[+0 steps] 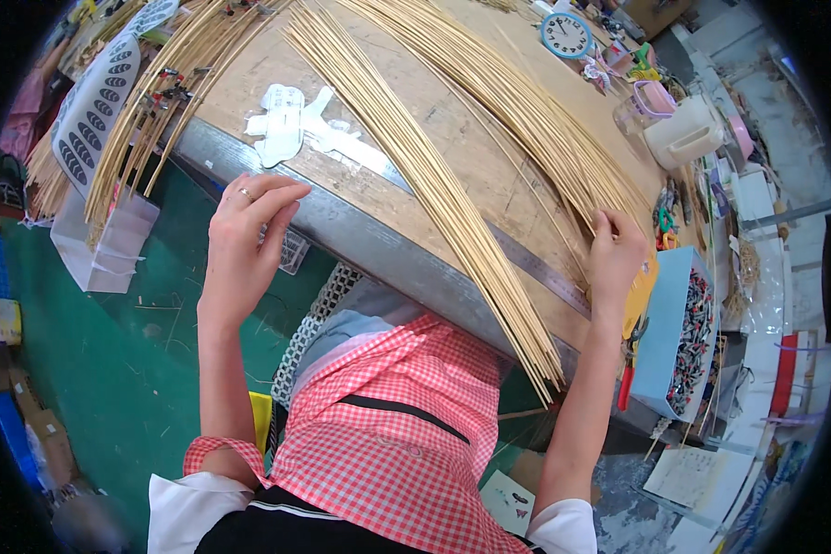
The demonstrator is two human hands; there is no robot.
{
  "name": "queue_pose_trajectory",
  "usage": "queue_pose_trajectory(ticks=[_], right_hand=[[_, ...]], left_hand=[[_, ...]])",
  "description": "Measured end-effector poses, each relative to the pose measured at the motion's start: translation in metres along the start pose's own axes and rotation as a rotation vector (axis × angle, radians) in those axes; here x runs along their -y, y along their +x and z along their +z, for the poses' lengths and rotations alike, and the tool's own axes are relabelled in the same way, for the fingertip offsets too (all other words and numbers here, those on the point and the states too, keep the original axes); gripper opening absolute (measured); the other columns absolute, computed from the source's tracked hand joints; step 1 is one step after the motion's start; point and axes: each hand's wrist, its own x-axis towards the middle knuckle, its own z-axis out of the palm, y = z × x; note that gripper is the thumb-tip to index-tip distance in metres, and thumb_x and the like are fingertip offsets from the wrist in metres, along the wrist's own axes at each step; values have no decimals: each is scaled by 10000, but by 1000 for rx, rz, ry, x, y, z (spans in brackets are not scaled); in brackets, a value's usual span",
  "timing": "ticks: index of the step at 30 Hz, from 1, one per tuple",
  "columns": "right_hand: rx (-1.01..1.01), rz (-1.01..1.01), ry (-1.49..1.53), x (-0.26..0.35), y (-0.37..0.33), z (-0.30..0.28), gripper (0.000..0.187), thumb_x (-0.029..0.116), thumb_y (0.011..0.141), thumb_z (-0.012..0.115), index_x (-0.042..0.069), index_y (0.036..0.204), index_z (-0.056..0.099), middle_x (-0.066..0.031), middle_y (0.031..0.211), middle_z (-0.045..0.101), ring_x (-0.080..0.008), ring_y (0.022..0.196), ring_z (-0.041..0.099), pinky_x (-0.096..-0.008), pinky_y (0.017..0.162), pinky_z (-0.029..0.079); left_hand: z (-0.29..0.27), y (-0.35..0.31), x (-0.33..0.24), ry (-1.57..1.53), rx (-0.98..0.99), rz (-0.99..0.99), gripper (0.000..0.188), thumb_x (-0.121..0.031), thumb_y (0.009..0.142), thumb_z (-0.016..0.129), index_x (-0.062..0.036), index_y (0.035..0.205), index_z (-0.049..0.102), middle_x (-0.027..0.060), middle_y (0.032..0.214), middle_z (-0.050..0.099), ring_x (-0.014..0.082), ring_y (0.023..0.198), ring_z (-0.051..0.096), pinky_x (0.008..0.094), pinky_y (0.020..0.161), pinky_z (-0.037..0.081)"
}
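My left hand (247, 226), with a ring on one finger, is raised by the table's front edge, fingers bent and drawn toward the thumb. Nothing shows between them. On the right, my right hand (616, 257) pinches at the near ends of the far bundle of thin bamboo sticks (526, 111); the fingers partly hide what they grip. A second bundle of bamboo sticks (425, 180) slants across the table between my hands, its near ends jutting past the edge. White card cutouts (282, 125) lie left of it. A metal ruler (540, 270) passes beneath the sticks.
Clipped sticks (162, 97) and a clear plastic box (106, 235) stand at the left. A light-blue bin (660, 346) of small clips is at the right, with red-handled pliers (630, 369) beside it. A white jug (683, 134) and blue clock (566, 35) stand farther back.
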Motion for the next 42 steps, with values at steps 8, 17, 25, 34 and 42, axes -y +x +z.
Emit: queue_pose_trajectory(ticks=[8, 17, 25, 34, 42], right_hand=[[100, 181, 315, 36, -33, -36, 82, 25, 833, 611, -37, 801, 652, -33, 641, 610, -82, 533, 514, -228, 487, 384], [618, 342, 879, 114, -149, -30, 75, -55, 866, 569, -52, 851, 643, -91, 779, 623, -65, 503, 499, -184, 416, 375], [615, 553, 1038, 114, -172, -21, 76, -54, 871, 569, -75, 886, 640, -89, 796, 609, -71, 560, 532, -176, 450, 416], [299, 217, 568, 102, -174, -15, 22, -54, 825, 604, -66, 843, 597, -126, 799, 610, -175, 687, 591, -269, 628, 471], [276, 11, 415, 108, -172, -19, 95, -71, 774, 636, -47, 863, 611, -154, 807, 613, -269, 725, 597, -319, 651, 476]], left_hand=[[18, -4, -26, -311, 45, -111, 222, 25, 812, 592, -22, 1016, 664, 112, 963, 659, 237, 906, 633, 317, 815, 476], [28, -13, -54, -1301, 102, -560, 283, -113, 879, 609, 74, 1091, 610, 191, 929, 676, 260, 817, 686, 324, 731, 566], [38, -17, -48, -1274, 178, -639, 245, -123, 917, 564, 69, 1052, 635, 185, 842, 688, 246, 733, 698, 260, 604, 573], [63, -23, -37, -1282, 173, -743, 240, -148, 919, 572, 44, 1047, 640, 160, 878, 694, 213, 764, 698, 242, 607, 561], [69, -28, -35, -1342, 168, -708, 221, -153, 906, 597, 36, 1006, 652, 161, 863, 695, 207, 743, 698, 241, 580, 564]])
